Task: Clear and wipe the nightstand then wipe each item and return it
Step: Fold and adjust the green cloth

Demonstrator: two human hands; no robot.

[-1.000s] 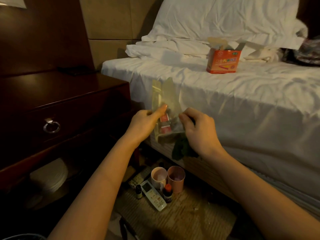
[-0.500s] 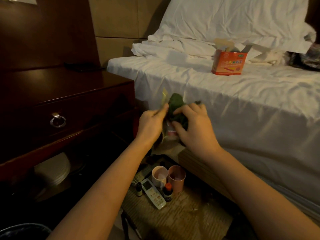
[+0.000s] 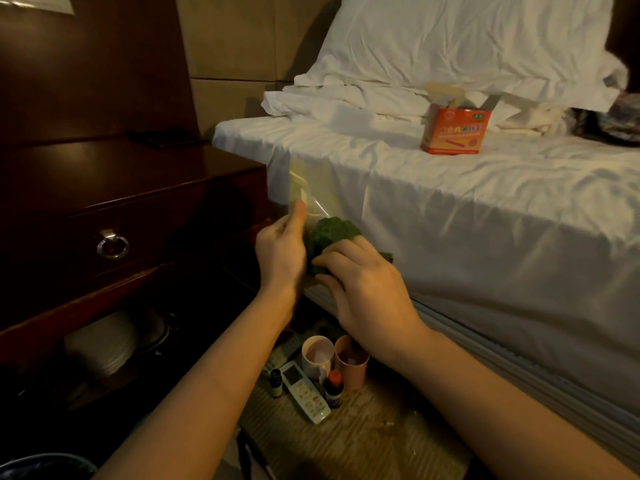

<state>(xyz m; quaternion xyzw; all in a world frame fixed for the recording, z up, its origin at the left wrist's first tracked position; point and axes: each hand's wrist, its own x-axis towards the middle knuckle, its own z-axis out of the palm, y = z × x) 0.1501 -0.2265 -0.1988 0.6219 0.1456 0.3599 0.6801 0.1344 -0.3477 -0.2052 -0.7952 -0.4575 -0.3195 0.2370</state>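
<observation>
— Holding what, exactly?
— My left hand [image 3: 280, 249] pinches a clear plastic bag [image 3: 313, 192] upright; my right hand [image 3: 360, 275] grips a green cloth [image 3: 330, 233] pressed against it.
— Where's the table [image 3: 121, 174]?
— Left of both hands. Below my wrists, on the floor: two cups [image 3: 317, 353], a remote [image 3: 304, 391], small bottles [image 3: 334, 388].

The room is dim and warm-toned. Light falls from above on the rumpled white bed sheet [image 3: 467, 209], the brightest area, and leaves a soft sheen on the polished dark wooden nightstand counter [image 3: 114, 174]. The open space beneath it sinks into near black. Straight lines bow toward the edges from the wide lens. The raised left hand [image 3: 282, 247] is slightly motion-blurred.
</observation>
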